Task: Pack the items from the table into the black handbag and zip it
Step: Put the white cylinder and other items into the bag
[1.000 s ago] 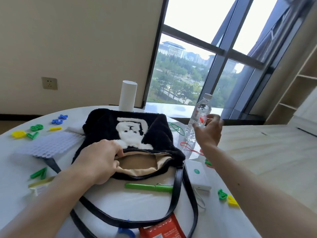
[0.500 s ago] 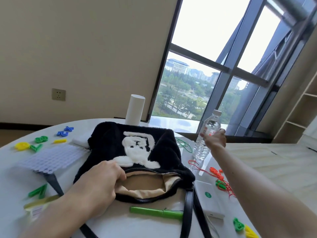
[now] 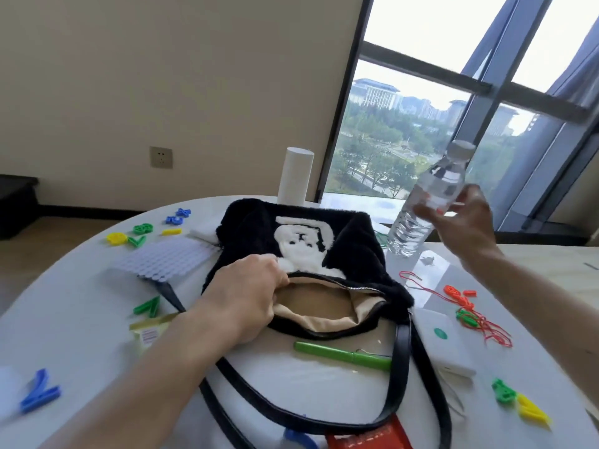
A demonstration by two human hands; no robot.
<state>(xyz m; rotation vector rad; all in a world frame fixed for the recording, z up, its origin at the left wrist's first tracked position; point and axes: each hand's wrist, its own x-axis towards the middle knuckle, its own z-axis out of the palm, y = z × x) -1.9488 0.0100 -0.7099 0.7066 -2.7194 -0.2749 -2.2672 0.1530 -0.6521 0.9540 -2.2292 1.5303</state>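
Note:
The black fuzzy handbag (image 3: 353, 254) with a white figure lies flat in the middle of the white table, its zip open and the tan lining showing. My left hand (image 3: 246, 296) grips the near left edge of its mouth and holds it open. My right hand (image 3: 466, 222) holds a clear water bottle (image 3: 424, 202) tilted in the air, just right of the bag and above the table. A green pen (image 3: 340, 351) lies in front of the bag, between its black straps (image 3: 398, 377). A white power bank (image 3: 444, 345) rests right of the straps.
Coloured plastic numbers (image 3: 142, 228) lie scattered left, right and near. A white studded mat (image 3: 168, 257) lies left of the bag, a white cylinder (image 3: 295, 176) behind it, red and green strings (image 3: 470, 306) to the right, a red packet (image 3: 369, 439) at the near edge. A window fills the right.
My right hand closed on the bottle and lifted it off the table, tilting it. My left hand kept its grip on the bag's mouth. The camera moved closer and turned left.

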